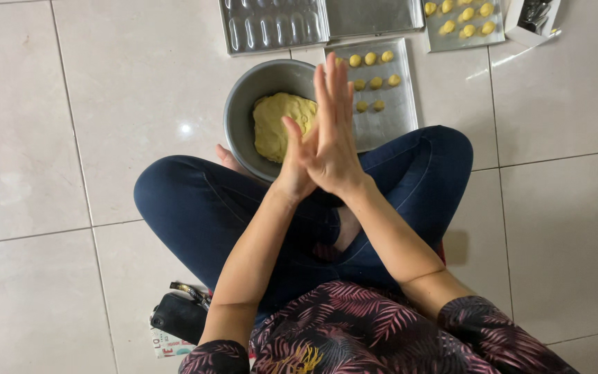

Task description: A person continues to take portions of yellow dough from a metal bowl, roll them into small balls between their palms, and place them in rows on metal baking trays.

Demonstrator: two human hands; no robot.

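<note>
I sit cross-legged on a tiled floor. My right hand lies flat on my left hand, palms pressed together, fingers pointing away from me. Anything between the palms is hidden. Just beyond the hands stands a grey metal bowl holding a lump of yellow dough. To its right lies a metal tray with several small yellow dough balls in rows.
A ridged mould tray and a flat tray lie at the far edge. Another tray of dough balls and a white box sit far right. A black pouch lies by my left hip.
</note>
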